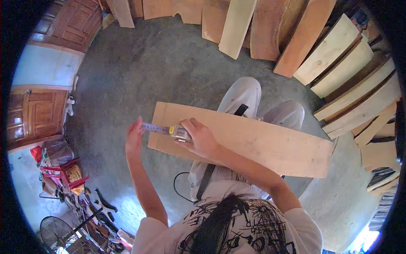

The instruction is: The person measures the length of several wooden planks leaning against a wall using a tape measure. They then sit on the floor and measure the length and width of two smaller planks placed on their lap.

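A long flat wooden board (253, 143) lies across my lap, its left end reaching out past my knees. My right hand (199, 136) grips the case of a tape measure (181, 133) above the board's left part. From the case a short length of tape blade (155, 128) runs left, over the board's end edge. My left hand (134, 133) pinches the free end of that blade, just beyond the board. Faint lines cross the board near its left end.
Many planks (238, 28) lean along the far side and curve round to the right. A red stool (65, 174) stands at left, near a pile of scrap (92, 216) and a fan (55, 230). Wooden doors (42, 111) line the left wall. The floor (136, 63) is concrete.
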{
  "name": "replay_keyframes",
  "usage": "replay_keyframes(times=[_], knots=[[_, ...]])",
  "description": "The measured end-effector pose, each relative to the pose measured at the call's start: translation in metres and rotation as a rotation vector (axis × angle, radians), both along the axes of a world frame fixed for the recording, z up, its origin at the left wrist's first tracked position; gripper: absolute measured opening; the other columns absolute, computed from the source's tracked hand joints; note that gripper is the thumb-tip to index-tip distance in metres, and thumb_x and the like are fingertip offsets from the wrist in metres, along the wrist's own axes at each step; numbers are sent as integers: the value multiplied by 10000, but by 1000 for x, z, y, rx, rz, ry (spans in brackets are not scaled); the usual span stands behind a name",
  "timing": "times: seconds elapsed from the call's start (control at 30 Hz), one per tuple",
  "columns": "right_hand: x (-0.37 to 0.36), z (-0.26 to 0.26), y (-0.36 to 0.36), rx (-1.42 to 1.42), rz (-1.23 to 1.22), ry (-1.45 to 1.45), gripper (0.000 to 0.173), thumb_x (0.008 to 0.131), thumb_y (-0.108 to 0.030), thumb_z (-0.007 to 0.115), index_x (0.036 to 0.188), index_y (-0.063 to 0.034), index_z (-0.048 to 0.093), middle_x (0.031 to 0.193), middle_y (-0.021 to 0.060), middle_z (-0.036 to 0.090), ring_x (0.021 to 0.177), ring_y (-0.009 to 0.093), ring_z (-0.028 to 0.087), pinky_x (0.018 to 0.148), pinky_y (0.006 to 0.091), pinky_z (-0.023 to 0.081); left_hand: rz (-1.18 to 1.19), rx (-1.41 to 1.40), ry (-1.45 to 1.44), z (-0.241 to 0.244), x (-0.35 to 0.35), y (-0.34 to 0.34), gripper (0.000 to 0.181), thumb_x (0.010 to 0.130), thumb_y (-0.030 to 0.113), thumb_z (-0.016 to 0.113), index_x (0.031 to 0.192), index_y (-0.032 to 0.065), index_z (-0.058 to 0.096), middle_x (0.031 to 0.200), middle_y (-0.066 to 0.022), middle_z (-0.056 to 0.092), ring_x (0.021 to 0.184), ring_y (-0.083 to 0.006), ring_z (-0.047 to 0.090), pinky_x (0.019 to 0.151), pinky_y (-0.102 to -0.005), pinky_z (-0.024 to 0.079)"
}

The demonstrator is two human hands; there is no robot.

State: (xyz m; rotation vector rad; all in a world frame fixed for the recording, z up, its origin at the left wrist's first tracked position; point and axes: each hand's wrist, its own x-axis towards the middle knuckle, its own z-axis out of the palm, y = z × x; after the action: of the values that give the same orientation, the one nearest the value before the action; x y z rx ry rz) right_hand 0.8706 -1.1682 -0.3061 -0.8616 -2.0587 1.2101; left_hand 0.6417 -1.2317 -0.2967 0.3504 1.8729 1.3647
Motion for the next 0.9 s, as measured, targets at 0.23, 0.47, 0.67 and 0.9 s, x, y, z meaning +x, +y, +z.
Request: replay_keyframes(times=[0.23,0.47,0.67,0.9], knots=[[-7,-18,33,149,-118,-95,419,602,-193,709,934,-86,476,786,123,501,741,314,546,591,395,460,-325,-161,391,-44,-9,50,453,795,474,506,695,35,551,631,13,513,593,-100,441,556,-274,351],[-14,-15,59,186,-108,-207,452,570,-169,716,954,-108,487,801,131,500,752,316,550,618,403,472,-313,-357,824,-78,-25,67,528,783,488,509,574,5,538,509,-54,496,524,-130,487,484,-298,379],[2,-24,69,121,-156,-253,461,571,-191,713,964,-107,487,820,137,505,759,323,554,627,401,473,-286,-333,1070,-56,17,82,537,785,520,460,716,13,621,620,-155,578,609,-268,580,551,-343,429],[4,-22,63,58,-137,-284,434,604,-226,682,971,-109,483,830,148,507,795,346,547,655,420,462,-298,-314,924,-90,0,78,577,808,502,435,695,-41,591,581,-195,546,546,-273,543,543,-382,400]])
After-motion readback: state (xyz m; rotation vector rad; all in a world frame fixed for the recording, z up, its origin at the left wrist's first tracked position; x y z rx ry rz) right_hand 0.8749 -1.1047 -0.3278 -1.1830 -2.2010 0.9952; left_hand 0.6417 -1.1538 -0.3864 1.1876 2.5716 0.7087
